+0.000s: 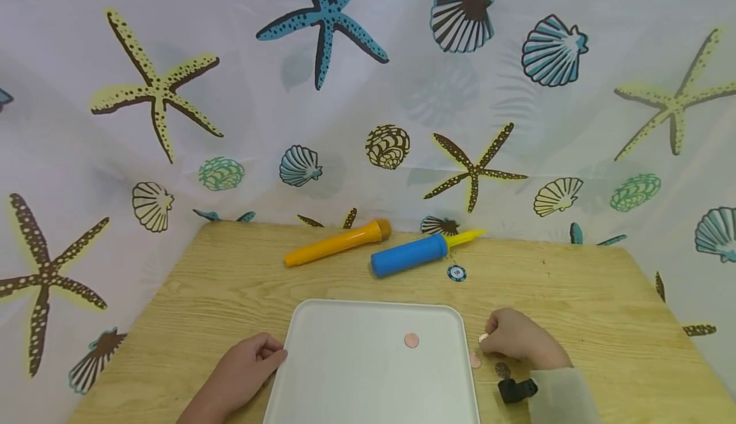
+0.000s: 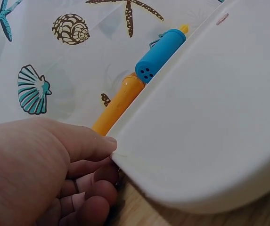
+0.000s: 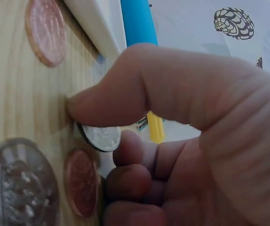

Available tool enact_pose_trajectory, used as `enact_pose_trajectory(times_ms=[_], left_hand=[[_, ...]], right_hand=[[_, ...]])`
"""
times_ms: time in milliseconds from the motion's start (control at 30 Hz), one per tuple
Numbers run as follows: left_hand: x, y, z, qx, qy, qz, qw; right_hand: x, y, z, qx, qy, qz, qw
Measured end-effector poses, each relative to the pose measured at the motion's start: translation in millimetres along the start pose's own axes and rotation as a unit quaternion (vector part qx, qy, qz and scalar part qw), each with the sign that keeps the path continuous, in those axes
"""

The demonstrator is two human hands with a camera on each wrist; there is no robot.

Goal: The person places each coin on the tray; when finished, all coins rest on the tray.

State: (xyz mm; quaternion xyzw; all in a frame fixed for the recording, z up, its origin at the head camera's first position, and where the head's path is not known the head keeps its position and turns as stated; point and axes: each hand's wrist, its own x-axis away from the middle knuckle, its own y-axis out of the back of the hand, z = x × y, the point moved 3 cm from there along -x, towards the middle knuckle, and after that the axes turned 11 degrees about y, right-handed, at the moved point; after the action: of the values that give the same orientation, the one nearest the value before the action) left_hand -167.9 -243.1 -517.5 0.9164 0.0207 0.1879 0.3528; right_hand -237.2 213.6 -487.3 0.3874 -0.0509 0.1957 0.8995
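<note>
My left hand (image 1: 247, 368) grips the left rim of a white tray (image 1: 368, 379); in the left wrist view its thumb lies on the rim and the other fingers curl below. To the right of the tray, my right hand (image 1: 520, 338) pinches a silver coin (image 3: 104, 137) between thumb and fingers, low over the wood. A copper coin (image 1: 411, 340) lies inside the tray. Near the right hand, the right wrist view has a larger silver coin (image 3: 21, 188), a copper coin (image 3: 45, 30) and a smaller reddish coin (image 3: 81, 182) on the table.
Behind the tray lie an orange toy microphone-like stick (image 1: 339, 243) and a blue hand pump (image 1: 409, 255) with a yellow nozzle. A blue-and-white poker chip (image 1: 457, 273) is beside the pump. A patterned curtain (image 1: 356, 111) borders the wooden table (image 1: 230, 283).
</note>
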Motion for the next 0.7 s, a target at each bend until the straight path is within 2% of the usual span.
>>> enact_pose_trajectory(times_ms=[100, 333, 467, 533, 633, 700], left_hand=[[0.2, -0.8, 1.2, 0.005, 0.002, 0.004, 1.0], [-0.2, -2.4, 3.8, 0.018, 0.009, 0.012, 0.9997], [-0.6, -1.2, 2.7, 0.013, 0.013, 0.012, 0.9998], [-0.8, -0.4, 1.5, 0.011, 0.013, 0.011, 0.9998], [-1.7, 0.4, 0.8, 0.006, 0.01, 0.007, 0.9999], [-2.9, 0.0, 1.5, 0.005, 0.008, 0.006, 0.9999]], right_hand=[[0.1, 2, 0, -0.006, 0.025, 0.005, 0.9997], [-1.3, 4, -7, 0.0, 0.027, 0.011, 0.9996], [-3.2, 6, -6, -0.022, 0.057, 0.021, 0.9979], [-4.2, 7, -3, -0.029, 0.086, 0.023, 0.9956], [-5.2, 8, 7, -0.028, 0.11, 0.005, 0.9935], [-4.8, 6, 15, -0.026, 0.11, -0.022, 0.9933]])
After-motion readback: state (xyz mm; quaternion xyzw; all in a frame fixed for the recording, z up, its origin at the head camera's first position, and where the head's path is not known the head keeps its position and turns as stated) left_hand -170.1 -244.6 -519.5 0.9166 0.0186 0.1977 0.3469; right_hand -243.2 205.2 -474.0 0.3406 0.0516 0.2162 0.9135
